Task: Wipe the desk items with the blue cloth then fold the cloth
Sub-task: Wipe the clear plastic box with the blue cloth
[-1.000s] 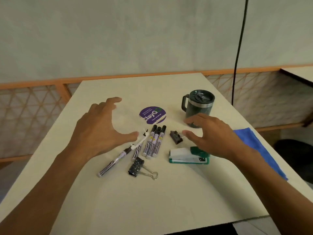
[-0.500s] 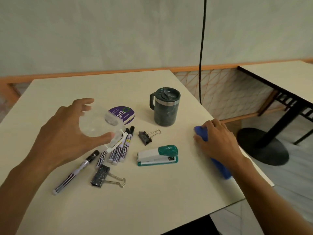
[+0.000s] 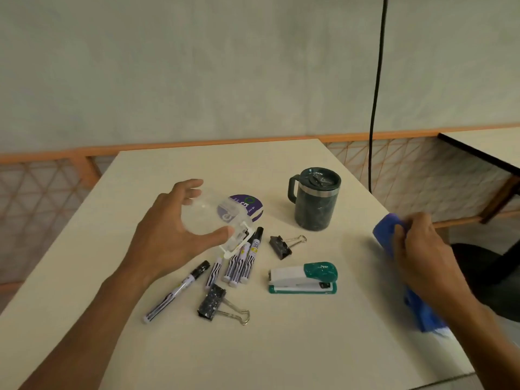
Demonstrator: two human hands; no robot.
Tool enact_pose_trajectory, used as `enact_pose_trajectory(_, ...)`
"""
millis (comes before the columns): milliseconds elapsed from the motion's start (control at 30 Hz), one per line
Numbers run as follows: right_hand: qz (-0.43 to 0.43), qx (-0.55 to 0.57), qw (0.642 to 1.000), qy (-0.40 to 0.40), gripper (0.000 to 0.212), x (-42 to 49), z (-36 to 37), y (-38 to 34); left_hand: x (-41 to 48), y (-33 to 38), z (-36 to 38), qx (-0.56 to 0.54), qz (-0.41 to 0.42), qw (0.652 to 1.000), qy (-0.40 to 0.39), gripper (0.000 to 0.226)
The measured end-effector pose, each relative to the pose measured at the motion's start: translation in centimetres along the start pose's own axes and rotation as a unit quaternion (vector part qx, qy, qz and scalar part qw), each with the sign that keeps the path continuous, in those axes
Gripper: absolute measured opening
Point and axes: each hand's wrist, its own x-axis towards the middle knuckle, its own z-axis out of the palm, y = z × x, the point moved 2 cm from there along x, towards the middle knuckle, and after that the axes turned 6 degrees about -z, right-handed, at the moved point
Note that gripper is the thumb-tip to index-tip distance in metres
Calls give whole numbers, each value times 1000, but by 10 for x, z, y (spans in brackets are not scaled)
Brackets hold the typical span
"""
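Observation:
My left hand [image 3: 174, 229] holds a clear round plastic container [image 3: 213, 220] a little above the desk, fingers and thumb curled round it. My right hand [image 3: 422, 249] grips the blue cloth [image 3: 387, 229] at the desk's right edge; part of the cloth hangs below my wrist. On the desk lie several black-and-white markers [image 3: 239, 263], one more marker [image 3: 174, 291] to the left, two black binder clips [image 3: 222, 305] [image 3: 282, 244], a green-and-white stapler [image 3: 304, 278], a purple round sticker [image 3: 249, 205] and a dark green lidded mug [image 3: 315, 202].
The cream desk [image 3: 281, 347] ends close on the right and at the front. A black cable [image 3: 377, 94] hangs down the wall behind the mug. Another table [image 3: 484, 144] and a dark chair base [image 3: 484, 266] stand to the right.
My right hand went from above the stapler to the desk's right edge and took hold of the blue cloth, lifting its end. My left hand picked up the clear container.

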Motion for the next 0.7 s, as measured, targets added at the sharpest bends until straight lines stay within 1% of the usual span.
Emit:
enact_pose_trajectory(67,-6,13,1000,22,16,-1,-8,-7,1,-6,-1,-47,2,999,-5,98)
enact_pose_trajectory(167,-24,65,996,50,14,2,-21,-28,4,-11,-3,-116,6,993,-6,95)
enact_pose_trajectory(300,-107,142,981,74,14,12,-29,-88,11,-20,-10,-194,23,981,-4,93)
enact_pose_trajectory(400,-123,240,961,64,20,27,-18,-139,15,-26,-11,-269,36,962,14,94)
enact_pose_trajectory(467,-119,327,936,46,22,41,0,-170,17,-28,-11,-304,38,951,36,94)
enact_pose_trajectory(567,-88,463,882,-34,23,57,36,-219,20,-32,-12,-324,39,943,58,93)
enact_pose_trajectory(633,-76,513,851,-85,28,65,57,-248,23,-33,-15,-323,41,943,65,91)
enact_pose_trajectory(700,-78,530,838,-109,33,70,70,-272,28,-32,-19,-315,42,945,70,89)
